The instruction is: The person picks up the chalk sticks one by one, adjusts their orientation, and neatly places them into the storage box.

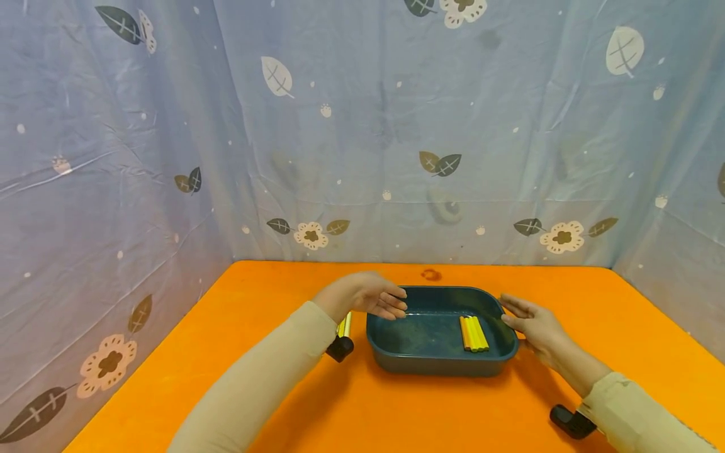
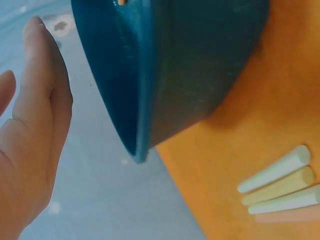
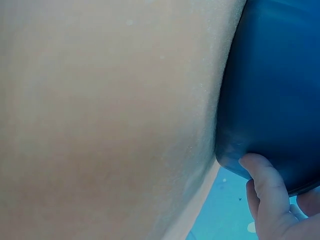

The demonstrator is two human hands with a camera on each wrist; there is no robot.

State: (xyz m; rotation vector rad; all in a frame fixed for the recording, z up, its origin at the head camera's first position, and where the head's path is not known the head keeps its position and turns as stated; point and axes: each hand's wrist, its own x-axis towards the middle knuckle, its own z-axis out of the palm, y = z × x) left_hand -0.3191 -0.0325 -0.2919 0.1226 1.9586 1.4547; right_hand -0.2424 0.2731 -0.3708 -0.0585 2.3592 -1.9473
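Note:
A dark teal plastic basin (image 1: 436,366) stands on the table, with several yellow and orange chalk sticks (image 1: 474,333) side by side in its right part. My left hand (image 1: 378,296) is held over the basin's left rim, fingers extended and nothing in them. In the left wrist view, that hand (image 2: 37,120) is apart from the basin wall (image 2: 200,60). My right hand (image 1: 535,327) holds the basin's right rim. The right wrist view shows its fingers (image 3: 267,182) against the basin's outer wall (image 3: 275,100).
More chalk sticks (image 2: 280,185), whitish, yellow and pale orange, lie on the orange table (image 1: 272,286) left of the basin, partly hidden by my left wrist in the head view. A patterned light-blue curtain (image 1: 362,138) hangs behind the table and along both sides.

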